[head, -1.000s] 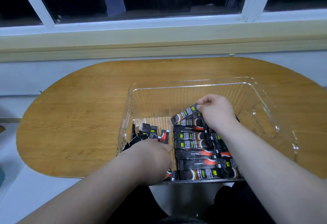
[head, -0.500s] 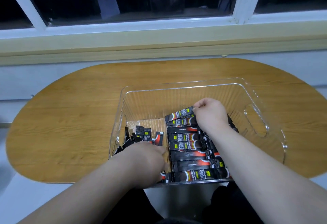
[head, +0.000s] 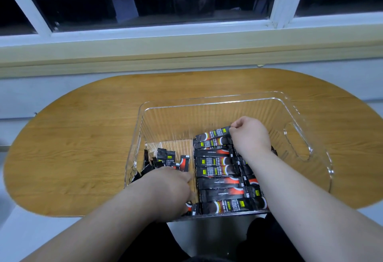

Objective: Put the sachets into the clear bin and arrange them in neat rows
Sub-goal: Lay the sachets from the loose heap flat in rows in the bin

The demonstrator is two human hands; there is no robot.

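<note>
A clear plastic bin (head: 209, 101) sits on the wooden table. Inside it, several black sachets with red and yellow marks lie flat in a row (head: 217, 182) from the near wall toward the back. My right hand (head: 249, 135) pinches the end of the farthest sachet (head: 213, 134), which tilts up at its right end. A loose heap of sachets (head: 165, 160) fills the bin's left side. My left hand (head: 167, 191) reaches into that heap with curled fingers; its fingertips are hidden, so what it holds is unclear.
The oval wooden table (head: 72, 148) ends close to me and at both sides. A windowsill (head: 186, 52) and dark window run along the back. The bin has a handle cut-out (head: 296, 143) in its right wall.
The view shifted slightly. My right hand stays on the far sachet, lowering it toward the row. My left hand stays in the loose heap.
</note>
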